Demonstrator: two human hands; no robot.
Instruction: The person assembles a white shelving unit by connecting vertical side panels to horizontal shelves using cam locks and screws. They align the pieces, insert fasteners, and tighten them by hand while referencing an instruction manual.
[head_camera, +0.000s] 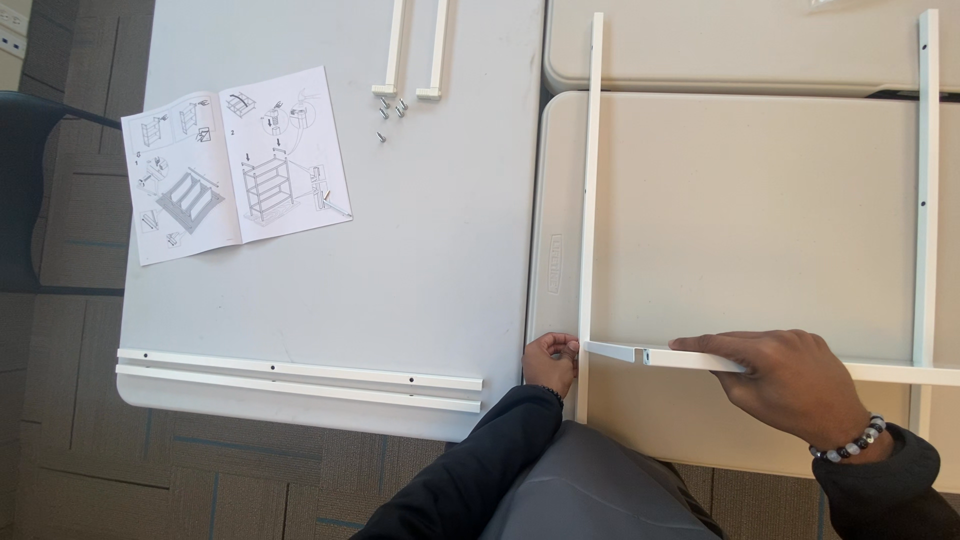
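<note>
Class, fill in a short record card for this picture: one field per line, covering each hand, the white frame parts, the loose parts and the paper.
Left hand: closed at the outer side of the long white upright, at its joint with the crossbar
Right hand: laid flat on the white crossbar
Second upright: parallel, at the right, meeting the crossbar
Spare rails: two, side by side on the grey table
Short rails: two, at the table's far edge
Screws: a few, loose by the short rails
Instruction sheet: open, left

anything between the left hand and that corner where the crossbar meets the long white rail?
Nothing visible. The left hand is already at the long white rail, beside the joint, while the right hand rests on the crossbar. The screws lie far off.
</note>
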